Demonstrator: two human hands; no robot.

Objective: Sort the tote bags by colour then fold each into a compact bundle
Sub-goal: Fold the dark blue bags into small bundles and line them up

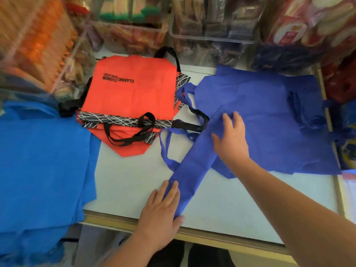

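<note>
A violet-blue tote bag folded into a long narrow strip (194,160) runs diagonally across the white counter (131,182). My left hand (161,209) lies flat on the strip's near end at the counter's front edge. My right hand (231,135) presses with spread fingers on the strip's far end, where it overlaps a flat pile of violet-blue totes (269,122). A stack of orange totes with black handles and black-white trim (133,97) lies at the back centre. Brighter blue totes (42,162) drape over the counter's left side.
Clear plastic bins of packaged goods (210,29) line the back of the counter. Stacked orange packets (36,39) stand at the back left and red wrapped goods (312,22) at the back right. A wooden rim (221,236) borders the counter's front edge.
</note>
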